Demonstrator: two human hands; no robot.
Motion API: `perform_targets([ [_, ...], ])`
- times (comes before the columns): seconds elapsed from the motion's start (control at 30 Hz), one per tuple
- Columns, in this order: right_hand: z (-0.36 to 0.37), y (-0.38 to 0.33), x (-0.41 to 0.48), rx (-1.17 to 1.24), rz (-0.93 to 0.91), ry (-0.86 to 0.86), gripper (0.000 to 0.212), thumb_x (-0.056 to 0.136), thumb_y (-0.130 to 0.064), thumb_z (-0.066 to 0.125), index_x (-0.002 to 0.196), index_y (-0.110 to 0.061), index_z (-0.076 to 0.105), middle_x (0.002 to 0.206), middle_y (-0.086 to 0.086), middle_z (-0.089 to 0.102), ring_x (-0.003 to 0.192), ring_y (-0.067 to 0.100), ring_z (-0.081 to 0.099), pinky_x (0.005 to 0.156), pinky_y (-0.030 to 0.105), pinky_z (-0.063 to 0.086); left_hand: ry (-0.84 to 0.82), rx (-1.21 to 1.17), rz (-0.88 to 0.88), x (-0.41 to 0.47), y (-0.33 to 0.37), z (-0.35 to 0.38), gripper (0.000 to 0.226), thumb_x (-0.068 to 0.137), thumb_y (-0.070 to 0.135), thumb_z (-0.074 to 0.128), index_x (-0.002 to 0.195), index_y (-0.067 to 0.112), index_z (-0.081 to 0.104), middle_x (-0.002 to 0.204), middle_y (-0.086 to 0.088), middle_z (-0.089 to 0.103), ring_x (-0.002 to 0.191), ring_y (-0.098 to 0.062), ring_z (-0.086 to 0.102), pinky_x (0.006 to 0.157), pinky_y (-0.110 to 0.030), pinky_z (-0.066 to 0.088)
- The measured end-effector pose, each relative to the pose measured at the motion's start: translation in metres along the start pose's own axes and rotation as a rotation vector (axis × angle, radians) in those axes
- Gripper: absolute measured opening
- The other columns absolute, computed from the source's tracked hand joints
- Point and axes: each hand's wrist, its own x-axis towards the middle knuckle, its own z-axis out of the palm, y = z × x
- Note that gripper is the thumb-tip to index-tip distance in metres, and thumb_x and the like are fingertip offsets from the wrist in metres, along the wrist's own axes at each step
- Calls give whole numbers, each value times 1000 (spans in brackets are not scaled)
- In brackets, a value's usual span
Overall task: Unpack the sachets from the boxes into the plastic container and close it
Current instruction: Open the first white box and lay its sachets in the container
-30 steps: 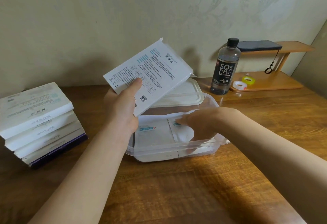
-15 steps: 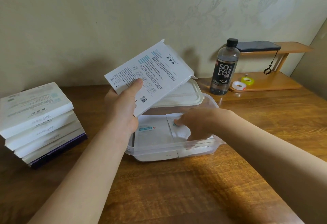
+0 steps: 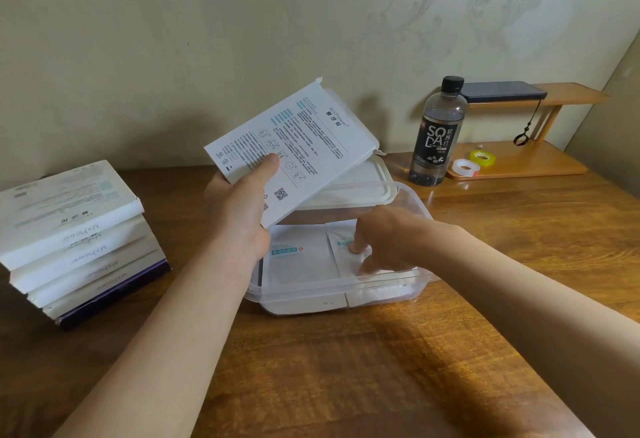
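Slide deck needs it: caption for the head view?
Left hand holds a white printed cardboard box above a clear plastic container while right hand touches white sachets inside.

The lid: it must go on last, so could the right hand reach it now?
Probably yes. The right hand holds nothing, and the lid lies just behind the container; the box in the left hand overhangs only its left part.
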Motion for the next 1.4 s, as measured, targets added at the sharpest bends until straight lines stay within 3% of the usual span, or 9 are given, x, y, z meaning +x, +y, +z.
perform_targets([
  [0.2,-5,-1,2,3,-57,16,41,90,-36,72,125,-17,66,125,1,64,112,22,60,94,30,48,-8,16,2,0,0,-1,31,87,9,77,115,21,69,106,0,78,92,-20,77,81,-47,62],
  [0.33,-7,-12,12,32,-10,-25,49,87,-61,63,79,-12,64,75,2,69,68,16,64,63,24,50,-3,21,0,1,0,-1,31,88,9,77,115,21,69,105,1,79,90,-19,77,78,-44,63],
  [0.4,-8,-19,16,33,38,-154,55,86,-64,62,68,-13,61,59,0,65,57,15,63,64,27,56,-1,15,-1,0,0,0,30,88,8,76,114,20,70,104,0,79,90,-19,77,78,-44,63],
  [0.77,-7,-29,26,135,106,-299,22,93,-25,55,78,-9,58,64,4,63,52,17,62,59,28,59,-8,6,-4,1,1,0,25,88,6,76,108,21,70,103,-1,79,90,-21,77,76,-44,63],
  [0.9,-5,-27,35,348,178,-361,18,85,-15,51,72,-6,58,57,4,50,45,17,44,47,24,41,-16,17,3,0,1,0,24,88,7,76,108,21,71,103,-1,79,90,-20,77,81,-46,63],
  [1.1,-3,-20,36,397,135,-346,35,89,-33,66,64,-9,59,56,3,54,48,18,48,51,25,45,-14,17,-3,-1,1,0,24,89,8,76,106,23,70,103,0,79,89,-19,77,76,-41,63],
  [1.17,-8,-16,28,307,54,-214,43,87,-45,71,68,-8,61,58,2,60,52,18,56,56,26,49,-13,20,-6,-1,1,-1,24,89,9,76,107,24,70,102,1,79,88,-18,77,71,-38,63],
  [1.27,-10,-10,14,-12,-55,-35,60,80,-60,71,115,-12,63,110,0,66,97,20,63,86,32,54,-17,22,-10,-1,1,-1,25,88,9,76,107,24,70,102,2,79,87,-17,77,70,-38,64],
  [1.4,-1,-5,11,-96,-42,-144,83,70,-70,74,132,-20,52,122,0,63,109,23,60,94,37,53,-20,16,-19,-1,1,0,25,88,8,76,107,23,70,101,1,79,87,-18,78,70,-39,64],
])
